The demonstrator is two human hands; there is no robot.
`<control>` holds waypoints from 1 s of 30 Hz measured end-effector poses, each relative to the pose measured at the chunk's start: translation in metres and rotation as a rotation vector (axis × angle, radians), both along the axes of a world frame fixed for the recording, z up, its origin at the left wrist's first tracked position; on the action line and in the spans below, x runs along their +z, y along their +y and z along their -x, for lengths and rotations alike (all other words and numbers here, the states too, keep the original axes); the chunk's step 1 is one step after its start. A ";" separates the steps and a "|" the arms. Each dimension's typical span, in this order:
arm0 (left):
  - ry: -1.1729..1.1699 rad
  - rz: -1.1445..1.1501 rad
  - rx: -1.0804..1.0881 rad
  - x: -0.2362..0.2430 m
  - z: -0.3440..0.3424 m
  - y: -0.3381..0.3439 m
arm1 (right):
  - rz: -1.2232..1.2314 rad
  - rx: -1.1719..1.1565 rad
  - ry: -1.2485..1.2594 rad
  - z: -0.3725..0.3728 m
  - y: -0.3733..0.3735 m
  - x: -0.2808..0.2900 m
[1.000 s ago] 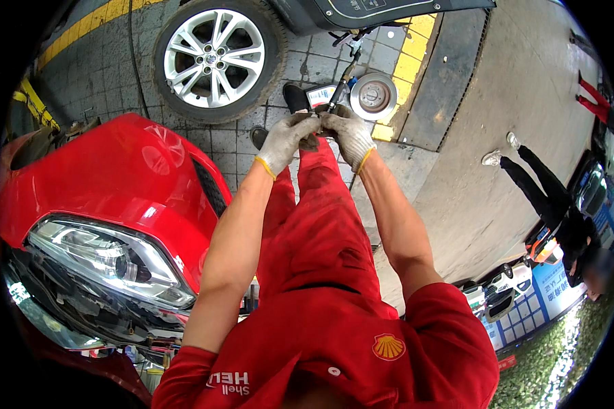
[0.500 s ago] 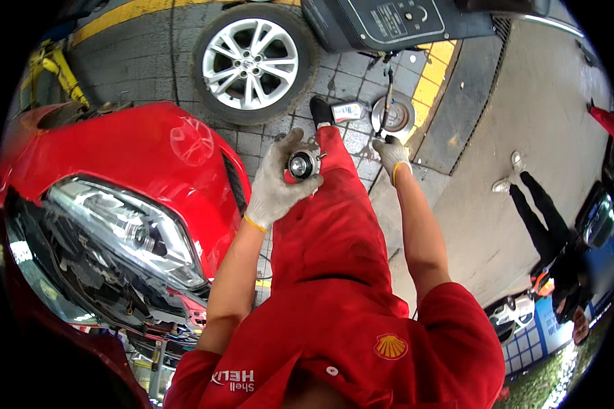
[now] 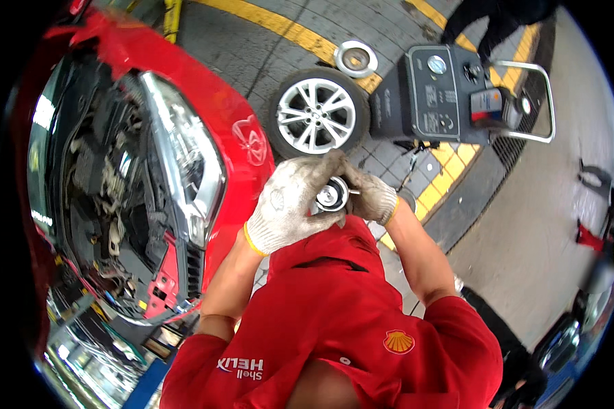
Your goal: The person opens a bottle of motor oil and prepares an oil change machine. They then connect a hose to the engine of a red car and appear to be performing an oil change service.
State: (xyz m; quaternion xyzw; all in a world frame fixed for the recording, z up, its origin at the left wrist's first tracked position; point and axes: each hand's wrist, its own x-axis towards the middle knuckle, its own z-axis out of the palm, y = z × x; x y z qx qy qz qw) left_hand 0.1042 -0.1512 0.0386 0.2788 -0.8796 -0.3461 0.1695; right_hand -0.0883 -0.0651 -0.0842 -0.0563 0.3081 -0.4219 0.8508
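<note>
My left hand in a soiled white knit glove is closed around a round metal part with a black ring and a bright centre, held in front of my red trousers. My right hand, gloved the same way, grips the part from the right side; some of its fingers are hidden behind the left hand and the part. Just beyond my hands a wheel with a silver rim lies on the tiles. To my left is a red car with its engine bay open.
A grey wheeled machine with gauges and a metal handle stands beside the wheel. A brake disc lies behind the wheel. A person in dark clothing is at the top right. A yellow post stands at the back.
The view has swung toward the car and machine. My right hand has left the long dark tool and joined my left hand on the round part.
</note>
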 end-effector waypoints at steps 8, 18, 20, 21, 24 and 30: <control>0.180 0.101 0.143 0.041 -0.134 0.017 | 0.323 0.335 -0.103 -0.108 -0.035 0.064; 0.307 0.111 0.491 0.065 -0.379 0.058 | 0.308 0.409 0.042 -0.348 -0.071 0.093; 0.357 0.088 0.695 0.040 -0.434 0.067 | 0.353 0.441 0.102 -0.396 -0.096 0.095; 0.383 0.065 0.793 0.029 -0.460 0.068 | 0.373 0.447 0.141 -0.419 -0.114 0.090; 0.321 0.129 1.084 -0.010 -0.515 0.074 | 0.333 0.308 0.109 -0.486 -0.167 0.111; 0.181 0.161 1.302 -0.092 -0.608 0.072 | 0.645 0.275 0.196 -0.615 -0.293 0.130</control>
